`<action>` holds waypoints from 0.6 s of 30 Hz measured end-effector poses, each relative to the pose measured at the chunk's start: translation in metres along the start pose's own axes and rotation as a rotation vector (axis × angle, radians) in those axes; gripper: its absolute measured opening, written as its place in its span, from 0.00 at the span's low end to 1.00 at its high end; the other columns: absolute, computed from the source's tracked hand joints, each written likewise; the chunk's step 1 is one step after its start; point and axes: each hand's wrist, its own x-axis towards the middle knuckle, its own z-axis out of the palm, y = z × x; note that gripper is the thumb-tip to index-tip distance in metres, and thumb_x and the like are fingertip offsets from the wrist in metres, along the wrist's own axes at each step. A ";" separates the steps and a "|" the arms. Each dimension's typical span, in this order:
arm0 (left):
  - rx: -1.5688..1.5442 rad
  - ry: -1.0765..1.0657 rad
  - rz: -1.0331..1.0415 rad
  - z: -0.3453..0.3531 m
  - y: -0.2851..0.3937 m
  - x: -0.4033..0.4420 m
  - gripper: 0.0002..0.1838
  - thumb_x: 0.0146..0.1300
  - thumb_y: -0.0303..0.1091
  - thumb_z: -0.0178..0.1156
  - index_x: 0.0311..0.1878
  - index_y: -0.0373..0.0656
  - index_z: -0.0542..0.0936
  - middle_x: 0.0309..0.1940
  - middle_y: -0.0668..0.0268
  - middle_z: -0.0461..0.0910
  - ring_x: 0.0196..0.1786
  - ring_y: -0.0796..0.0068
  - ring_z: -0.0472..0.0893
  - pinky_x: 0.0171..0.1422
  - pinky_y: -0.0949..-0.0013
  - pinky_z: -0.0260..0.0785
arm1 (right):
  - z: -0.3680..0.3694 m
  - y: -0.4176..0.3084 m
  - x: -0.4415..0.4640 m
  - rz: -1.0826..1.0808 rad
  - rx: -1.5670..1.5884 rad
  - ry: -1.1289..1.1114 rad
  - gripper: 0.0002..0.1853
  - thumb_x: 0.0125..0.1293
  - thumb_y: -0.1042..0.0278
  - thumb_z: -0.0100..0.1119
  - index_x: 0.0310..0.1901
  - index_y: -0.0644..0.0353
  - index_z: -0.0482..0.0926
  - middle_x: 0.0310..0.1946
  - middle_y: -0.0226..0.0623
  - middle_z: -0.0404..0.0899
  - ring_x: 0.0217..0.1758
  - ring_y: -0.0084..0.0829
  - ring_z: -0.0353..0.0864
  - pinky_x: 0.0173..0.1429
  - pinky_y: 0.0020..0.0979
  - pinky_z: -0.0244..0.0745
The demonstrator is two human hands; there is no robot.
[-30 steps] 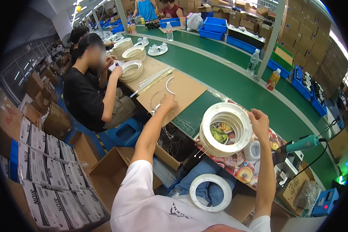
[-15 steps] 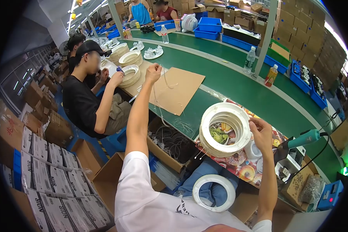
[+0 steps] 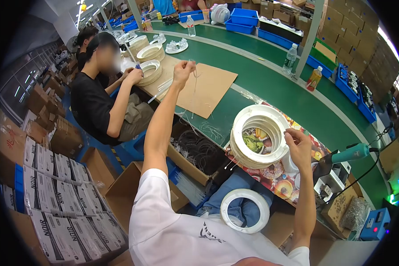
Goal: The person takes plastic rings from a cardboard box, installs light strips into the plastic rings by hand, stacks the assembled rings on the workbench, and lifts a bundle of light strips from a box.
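Thin white cord (image 3: 195, 91): pinched in my left hand, in front of the cardboard sheet. Long axis close to upright in view, slight bend, lower end pointing down toward the near table edge. Can't tell whether the lower end touches anything.
Left hand (image 3: 184, 74): fingertips closed on the cord's upper part, arm reaching out.
Right hand (image 3: 298, 148): fingers bent, thumb close to them, right at the rim of the ring stack. Can't tell if it touches or grips anything.
Ring stack (image 3: 238, 148): white rings on the fruit-print mat (image 3: 283, 184), openings facing up, short leads poking out on my side.
Loose ring (image 3: 224, 212): flat across my lap.
Surface: green tabletop (image 3: 224, 124), tan cardboard sheet (image 3: 215, 84) on it, white strips (image 3: 163, 88) at its left.
Below edge: open carton (image 3: 188, 164) with tangled cords.
Right side: teal-handled tool (image 3: 350, 154), cable running off its end.
Room: co-worker (image 3: 91, 106) in black to my left, NOIR-printed boxes (image 3: 60, 181) lower left, blue bins (image 3: 244, 17) across the green line.
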 end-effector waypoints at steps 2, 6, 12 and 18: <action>-0.397 0.082 0.001 -0.001 0.004 0.006 0.11 0.68 0.31 0.52 0.41 0.29 0.72 0.40 0.52 0.79 0.41 0.67 0.80 0.46 0.67 0.76 | -0.001 0.005 0.000 0.001 -0.010 -0.002 0.12 0.63 0.71 0.58 0.44 0.71 0.79 0.36 0.38 0.83 0.35 0.22 0.80 0.43 0.23 0.75; -0.715 0.229 -0.159 -0.017 0.000 0.010 0.06 0.68 0.28 0.46 0.37 0.35 0.69 0.34 0.53 0.79 0.34 0.63 0.78 0.42 0.63 0.74 | 0.006 0.000 0.004 0.010 -0.015 -0.019 0.13 0.63 0.70 0.59 0.45 0.70 0.79 0.36 0.37 0.83 0.35 0.21 0.79 0.43 0.23 0.75; -0.931 0.546 -0.379 -0.041 -0.044 0.016 0.06 0.67 0.28 0.44 0.33 0.41 0.69 0.23 0.62 0.71 0.26 0.67 0.70 0.34 0.63 0.65 | 0.014 -0.013 -0.005 0.006 -0.039 -0.058 0.12 0.63 0.71 0.58 0.44 0.70 0.79 0.35 0.36 0.82 0.36 0.20 0.79 0.43 0.22 0.74; -0.845 0.264 0.017 -0.021 0.030 -0.016 0.06 0.68 0.30 0.47 0.33 0.43 0.67 0.23 0.66 0.68 0.27 0.73 0.69 0.35 0.67 0.64 | 0.008 -0.033 -0.009 0.048 0.049 -0.104 0.12 0.65 0.70 0.57 0.44 0.70 0.80 0.36 0.37 0.82 0.37 0.23 0.81 0.44 0.24 0.76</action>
